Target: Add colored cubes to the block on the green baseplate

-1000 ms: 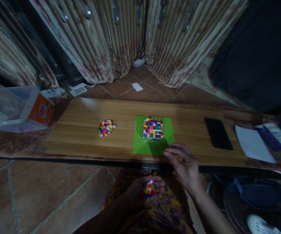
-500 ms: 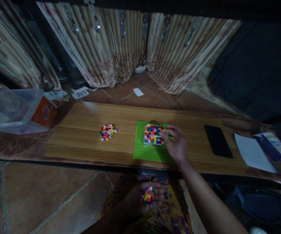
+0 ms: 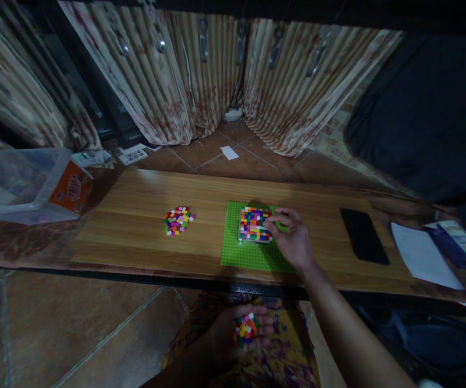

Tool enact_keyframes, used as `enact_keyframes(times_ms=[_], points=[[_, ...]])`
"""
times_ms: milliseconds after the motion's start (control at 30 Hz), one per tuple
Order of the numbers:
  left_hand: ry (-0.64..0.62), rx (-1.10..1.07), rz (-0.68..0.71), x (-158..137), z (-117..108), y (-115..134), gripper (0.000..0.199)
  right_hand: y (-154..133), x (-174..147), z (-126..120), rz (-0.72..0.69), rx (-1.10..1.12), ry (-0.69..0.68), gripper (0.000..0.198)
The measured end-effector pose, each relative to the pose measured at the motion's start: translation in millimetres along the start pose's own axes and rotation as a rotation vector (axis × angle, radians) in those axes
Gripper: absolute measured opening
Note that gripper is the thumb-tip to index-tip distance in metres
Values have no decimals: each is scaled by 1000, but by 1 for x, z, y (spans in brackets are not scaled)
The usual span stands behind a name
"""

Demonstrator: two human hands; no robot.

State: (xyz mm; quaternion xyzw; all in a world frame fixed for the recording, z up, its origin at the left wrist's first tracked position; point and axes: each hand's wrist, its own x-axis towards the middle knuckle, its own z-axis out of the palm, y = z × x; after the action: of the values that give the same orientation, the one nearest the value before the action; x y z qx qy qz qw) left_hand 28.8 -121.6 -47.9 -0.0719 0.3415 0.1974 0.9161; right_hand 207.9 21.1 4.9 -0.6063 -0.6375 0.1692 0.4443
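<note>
My left hand (image 3: pixel 239 334) is held palm up over my lap, below the table's front edge. In its palm lies a heap of small coloured building bricks (image 3: pixel 246 327). Thumb and fingers of my right hand (image 3: pixel 292 234) are pinched together at the right side of a square block of multicoloured bricks (image 3: pixel 253 223). Whatever is between those fingertips is too small to make out. The block sits on a green studded baseplate (image 3: pixel 233 256), whose right part is covered by my right hand. To the left, a loose pile of bricks (image 3: pixel 178 220) lies on the wooden board.
A black phone (image 3: pixel 364 236) and white paper (image 3: pixel 423 253) lie to the right on the table. At the far left stands a clear plastic box (image 3: pixel 39 188) with an orange label. Curtains (image 3: pixel 212 81) hang behind the table.
My right hand's fingertips have shifted very slightly on the brick block. My left hand stays in place with its bricks. The whole view has moved a little.
</note>
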Motion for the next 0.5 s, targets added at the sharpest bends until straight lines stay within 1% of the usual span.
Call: enact_keyframes(times_ms=[100, 200, 367, 433, 500], points=[[-17, -10, -5, 2, -3, 0, 27, 0, 2, 0, 15, -2, 4, 14], [-22, -17, -7, 3, -5, -1, 27, -1, 4, 0, 64, 20, 20, 14], [20, -30, -2, -1, 1, -1, 26, 2, 5, 4, 146, 116, 16, 15], [18, -27, 2, -2, 2, 0, 26, 4, 5, 7, 223, 209, 15, 17], [11, -16, 0, -1, 2, -1, 26, 7, 5, 12, 330, 334, 27, 22]])
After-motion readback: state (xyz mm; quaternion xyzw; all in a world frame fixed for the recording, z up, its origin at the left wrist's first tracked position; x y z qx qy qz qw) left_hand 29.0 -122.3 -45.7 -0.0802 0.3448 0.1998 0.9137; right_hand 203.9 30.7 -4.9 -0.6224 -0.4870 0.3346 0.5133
